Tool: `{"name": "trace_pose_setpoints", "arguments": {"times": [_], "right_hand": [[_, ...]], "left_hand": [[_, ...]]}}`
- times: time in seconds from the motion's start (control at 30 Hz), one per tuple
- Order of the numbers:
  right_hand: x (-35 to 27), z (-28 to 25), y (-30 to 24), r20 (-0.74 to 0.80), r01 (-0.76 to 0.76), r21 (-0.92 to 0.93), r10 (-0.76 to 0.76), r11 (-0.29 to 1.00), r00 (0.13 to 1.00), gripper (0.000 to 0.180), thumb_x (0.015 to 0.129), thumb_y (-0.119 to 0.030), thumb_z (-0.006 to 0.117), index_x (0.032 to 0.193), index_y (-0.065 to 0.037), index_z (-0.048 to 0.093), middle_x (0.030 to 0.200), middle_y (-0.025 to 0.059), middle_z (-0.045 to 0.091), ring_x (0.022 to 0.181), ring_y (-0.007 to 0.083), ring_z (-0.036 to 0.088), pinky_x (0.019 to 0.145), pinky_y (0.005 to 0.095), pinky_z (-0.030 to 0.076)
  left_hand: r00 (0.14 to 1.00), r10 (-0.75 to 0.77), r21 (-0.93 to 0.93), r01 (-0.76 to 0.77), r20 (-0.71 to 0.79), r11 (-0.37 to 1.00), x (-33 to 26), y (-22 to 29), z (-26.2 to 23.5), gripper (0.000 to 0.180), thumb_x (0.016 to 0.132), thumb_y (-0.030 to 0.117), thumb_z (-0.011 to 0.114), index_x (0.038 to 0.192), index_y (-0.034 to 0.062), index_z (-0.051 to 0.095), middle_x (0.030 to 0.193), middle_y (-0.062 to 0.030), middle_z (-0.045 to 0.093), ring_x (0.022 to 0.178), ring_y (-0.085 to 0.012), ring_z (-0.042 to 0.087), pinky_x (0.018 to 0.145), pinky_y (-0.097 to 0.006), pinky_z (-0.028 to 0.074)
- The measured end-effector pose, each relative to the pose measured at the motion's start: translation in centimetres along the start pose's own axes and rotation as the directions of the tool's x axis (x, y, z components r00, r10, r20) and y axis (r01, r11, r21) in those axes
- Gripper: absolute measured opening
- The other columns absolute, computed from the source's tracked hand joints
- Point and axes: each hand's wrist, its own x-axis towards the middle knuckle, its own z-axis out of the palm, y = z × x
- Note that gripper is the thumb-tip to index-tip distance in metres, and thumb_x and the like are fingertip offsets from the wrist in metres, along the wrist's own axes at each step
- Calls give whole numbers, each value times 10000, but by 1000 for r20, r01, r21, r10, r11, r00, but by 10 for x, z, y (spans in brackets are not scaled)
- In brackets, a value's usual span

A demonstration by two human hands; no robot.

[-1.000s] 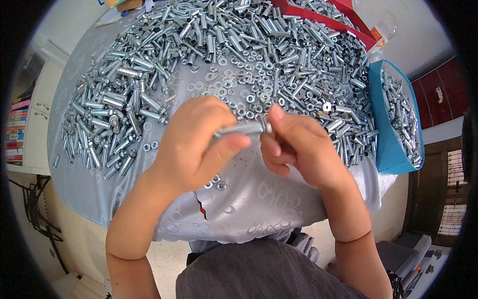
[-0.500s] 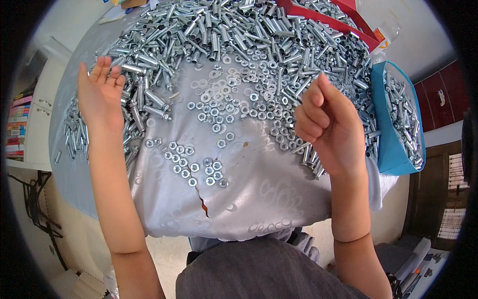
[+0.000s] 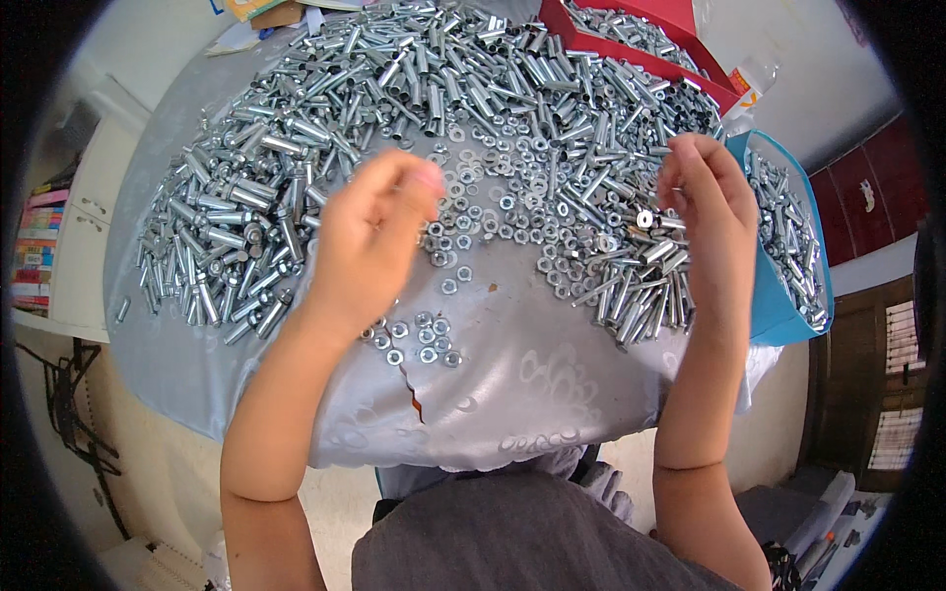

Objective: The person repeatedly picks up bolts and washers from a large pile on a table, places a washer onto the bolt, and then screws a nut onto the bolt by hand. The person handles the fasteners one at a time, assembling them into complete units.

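Overhead, both hands hang above a worktop draped in a shiny grey cloth and heaped with zinc-plated hardware. The left hand hovers over the middle left of the cloth, blurred, its fingers curled loosely inward; whether anything sits inside the curl cannot be told. Just beyond its fingertips lies a scatter of loose hex nuts and washers, and a smaller cluster of nuts rests on the cloth near the wrist, beside a small tear in the cloth. To the left of that hand a thick pile of bolts with sleeves spreads toward the far left edge. The right hand is raised over the right side, fingers bent and close together, pinching a small ring-shaped piece, likely a washer, at the fingertips. Under and near this hand lies a bundle of long bolts, most of them pointing toward the near edge. Farther right, a blue bin hangs by the worktop's edge with more bolts inside. At the far right sits a red tray, also filled with metal parts. At the near edge a grey-clad lap shows below the cloth.
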Motion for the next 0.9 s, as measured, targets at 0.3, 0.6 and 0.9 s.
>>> {"name": "trace_pose_setpoints", "arguments": {"times": [0.3,0.6,0.9], "right_hand": [[25,-31,34,245,447,-559,-376,698,894,114,778,-71,605,853,15,596,754,48,608,686,111,535,660,227,416],[23,-35,38,251,313,-659,-193,684,949,142,739,-65,594,867,-7,614,785,80,623,696,168,552,678,267,430],[17,-28,43,311,342,-805,-146,484,939,159,708,-175,650,814,-57,667,789,113,591,832,273,538,743,347,430]], "left_hand": [[778,396,399,-601,487,692,-4,3,0,143,680,149,682,725,71,571,695,-34,571,531,-200,534,480,-300,403],[767,445,363,-622,462,694,-6,2,8,143,666,138,690,737,73,585,700,-36,574,540,-203,535,488,-299,400],[768,409,361,-609,493,707,-6,1,10,138,666,133,688,736,69,588,692,-47,567,548,-210,538,493,-306,405]]}}
